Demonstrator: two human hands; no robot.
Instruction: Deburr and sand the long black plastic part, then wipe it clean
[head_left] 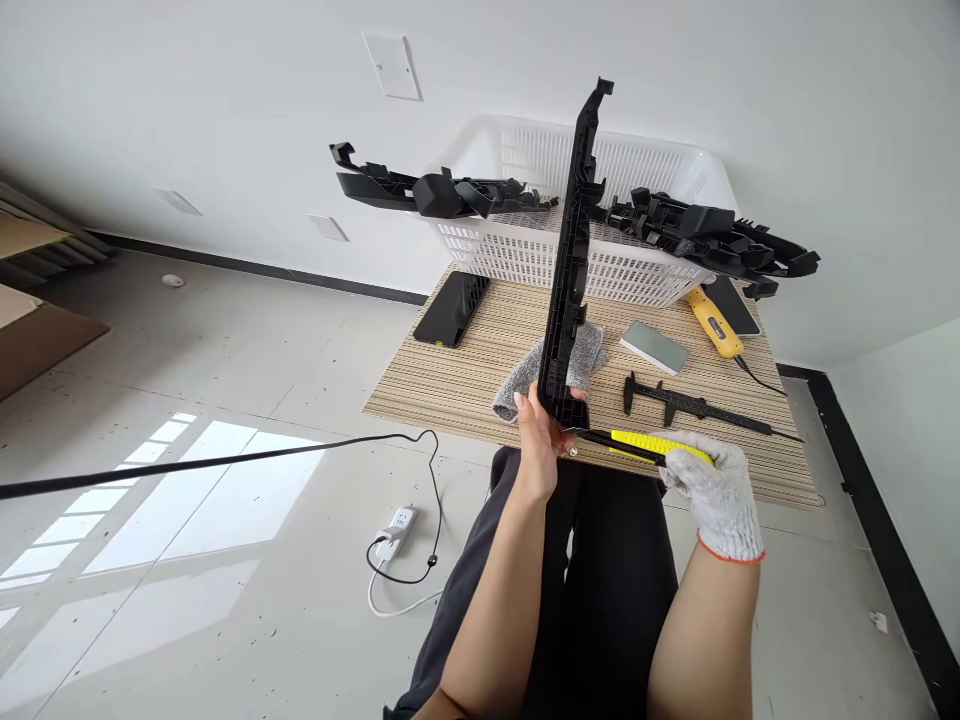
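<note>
My bare left hand grips the near end of a long black plastic part, which stands on end over the wooden table. My right hand, in a white knit glove, is closed round a yellow-and-black utility knife. The knife's tip touches the bottom end of the black part, close to my left fingers. A grey glove lies on the table behind the part.
A white plastic basket at the table's back carries several more black plastic parts across its rim. Also on the table: black caliper, grey block, yellow tool, black phone. A power strip and cable lie on the floor.
</note>
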